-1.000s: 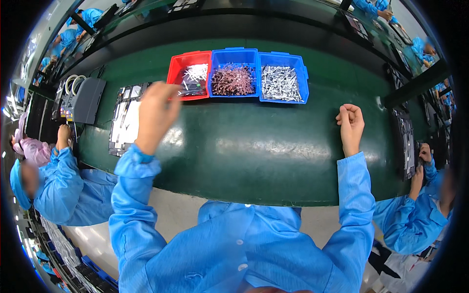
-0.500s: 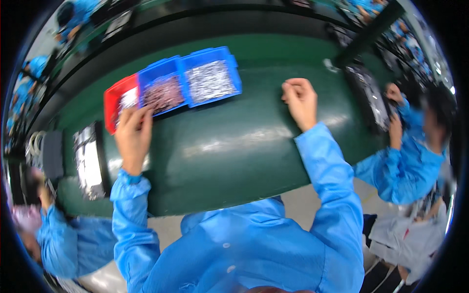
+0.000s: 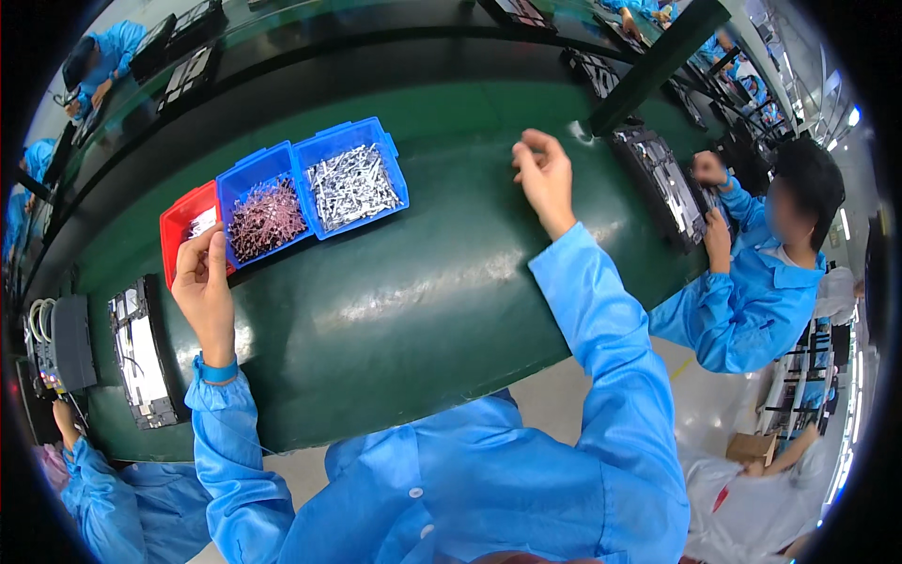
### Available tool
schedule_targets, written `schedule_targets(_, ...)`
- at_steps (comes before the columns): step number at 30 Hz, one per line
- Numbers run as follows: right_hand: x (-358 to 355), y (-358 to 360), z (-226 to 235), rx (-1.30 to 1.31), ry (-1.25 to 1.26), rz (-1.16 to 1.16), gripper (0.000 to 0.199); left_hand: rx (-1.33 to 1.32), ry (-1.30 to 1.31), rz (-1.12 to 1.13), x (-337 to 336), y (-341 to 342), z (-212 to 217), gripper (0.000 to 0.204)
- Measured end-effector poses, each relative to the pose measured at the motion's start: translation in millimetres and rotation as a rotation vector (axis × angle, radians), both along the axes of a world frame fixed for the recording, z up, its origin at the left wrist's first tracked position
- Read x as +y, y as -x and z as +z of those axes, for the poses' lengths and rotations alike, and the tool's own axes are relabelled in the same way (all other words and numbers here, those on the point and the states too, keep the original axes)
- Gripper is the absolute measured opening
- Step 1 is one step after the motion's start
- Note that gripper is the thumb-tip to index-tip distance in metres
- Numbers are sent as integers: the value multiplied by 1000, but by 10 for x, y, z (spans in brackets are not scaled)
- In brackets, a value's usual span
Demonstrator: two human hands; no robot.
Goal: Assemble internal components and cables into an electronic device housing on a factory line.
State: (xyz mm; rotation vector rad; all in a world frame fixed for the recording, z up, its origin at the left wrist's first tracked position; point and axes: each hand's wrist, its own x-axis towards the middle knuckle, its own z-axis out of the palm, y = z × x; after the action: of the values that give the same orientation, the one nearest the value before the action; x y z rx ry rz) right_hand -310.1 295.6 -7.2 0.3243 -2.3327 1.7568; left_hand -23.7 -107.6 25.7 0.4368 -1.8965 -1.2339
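My left hand [image 3: 204, 293] is over the front edge of the red bin [image 3: 172, 234], thumb and fingers closed in a pinch. Whatever may be between the fingertips is hidden. In the red bin lie small white pieces [image 3: 201, 222]. Joined to it is a blue bin holding many thin pinkish-brown parts [image 3: 267, 216]. A second blue bin, on the right, holds many small silvery parts [image 3: 351, 186]. Off to the right, my right hand [image 3: 547, 183] hovers over the green table [image 3: 423, 273]. Its fingers are loosely curled, the thumb a little apart, and no object shows in it.
A flat black-and-silver unit [image 3: 143, 352] lies left of my left arm, with a grey box [image 3: 70, 343] beyond it. Similar units [image 3: 662, 188] are at the right, by a seated co-worker [image 3: 742, 273]. A dark post [image 3: 662, 66] rises at the back right.
My view has shifted, so the bins appear further left and lower. The left hand remains by the red bin. My right hand's pinched fingers have loosened.
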Motion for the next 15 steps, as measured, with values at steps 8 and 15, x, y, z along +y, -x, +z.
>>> schedule_targets(8,551,2232,-153,-152,-191,-597,124,93,150,-173,714,-82,27,5)
schedule_targets(15,1031,3421,-668,-426,402,-769,78,-194,-123,-395,1209,-177,-51,12)
